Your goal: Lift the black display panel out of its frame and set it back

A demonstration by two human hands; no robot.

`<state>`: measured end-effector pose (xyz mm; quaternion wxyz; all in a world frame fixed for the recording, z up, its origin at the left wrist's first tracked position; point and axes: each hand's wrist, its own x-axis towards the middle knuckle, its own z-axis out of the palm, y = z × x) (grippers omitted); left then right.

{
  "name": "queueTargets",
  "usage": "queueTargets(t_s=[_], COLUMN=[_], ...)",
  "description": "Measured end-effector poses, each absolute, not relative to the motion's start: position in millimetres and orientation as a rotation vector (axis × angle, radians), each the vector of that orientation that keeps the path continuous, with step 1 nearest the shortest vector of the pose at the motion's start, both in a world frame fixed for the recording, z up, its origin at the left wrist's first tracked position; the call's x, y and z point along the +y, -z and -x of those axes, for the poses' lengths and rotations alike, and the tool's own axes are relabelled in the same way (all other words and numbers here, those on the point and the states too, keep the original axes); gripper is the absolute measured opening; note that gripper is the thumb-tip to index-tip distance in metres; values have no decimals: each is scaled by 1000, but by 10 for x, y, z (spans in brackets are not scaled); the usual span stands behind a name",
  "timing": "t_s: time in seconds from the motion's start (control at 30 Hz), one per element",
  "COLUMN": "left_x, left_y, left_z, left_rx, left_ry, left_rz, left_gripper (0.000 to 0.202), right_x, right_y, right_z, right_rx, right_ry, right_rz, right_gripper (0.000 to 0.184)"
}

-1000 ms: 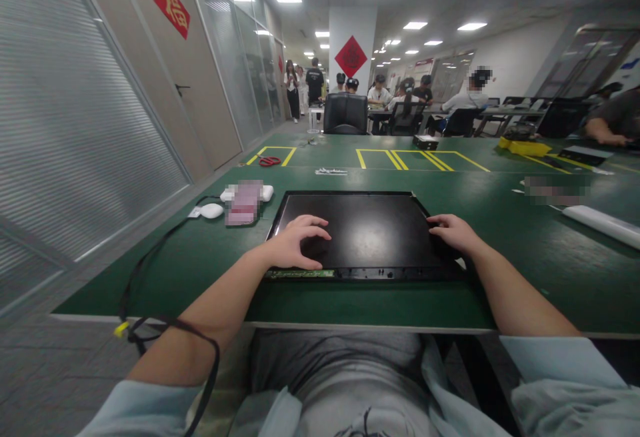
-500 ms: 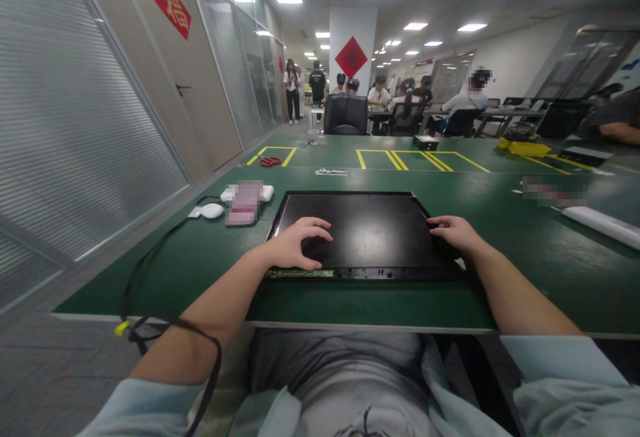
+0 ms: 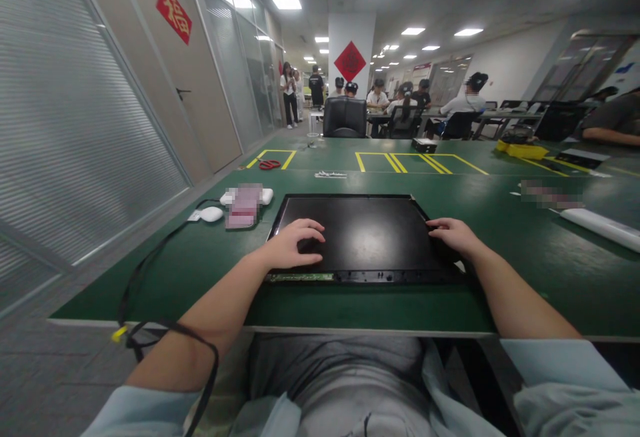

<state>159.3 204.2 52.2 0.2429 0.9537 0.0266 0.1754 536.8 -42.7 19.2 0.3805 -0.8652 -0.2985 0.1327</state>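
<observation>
A black flat screen panel (image 3: 370,230) lies face up on the green table, with a thin green circuit strip (image 3: 300,278) along the left part of its near edge. Over the left side of the panel is my left hand (image 3: 295,244), fingers curved and thumb spread apart from them, holding nothing. At the panel's right edge, my right hand (image 3: 453,234) has its fingertips pressed together on the black border. The undersides of those fingers are partly hidden.
Left of the panel lie a pinkish phone-like object (image 3: 243,205), a white oval device (image 3: 211,214) and a black cable (image 3: 150,257). Red scissors (image 3: 270,164) rest farther back. A white roll (image 3: 600,227) lies right. The table's front edge (image 3: 370,332) is close to my body.
My left hand's fingers have shifted slightly left and closed in a little toward the thumb. My right hand stays at the panel's right edge. The whole view has tilted slightly.
</observation>
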Motion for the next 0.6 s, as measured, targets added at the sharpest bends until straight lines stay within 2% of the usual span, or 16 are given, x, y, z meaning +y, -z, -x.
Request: queueTargets(t_s=[0.07,0.2,0.37,0.6], left_x=[2097,2300,2498,2513], left_y=[-524,-496,-426,-358], left_z=[-1581,-1523,-1437,-1437], left_rx=[190,574,953,1074], left_ry=[-624,-808,-709,-530], left_rz=[-2605,-2628,-2593,-2599], left_gripper=[28,30,38,48], right_x=[-422,-421,-427,-430], right_y=[-228,-286,-317,-344], right_z=[-5354,-5335,-5296,-5262], right_rx=[-803,-879,-873,-861], right_ry=[-327,-303,-270,-253], right_rz=[2259,2321,2347,2331], right_gripper=[37,38,37,32])
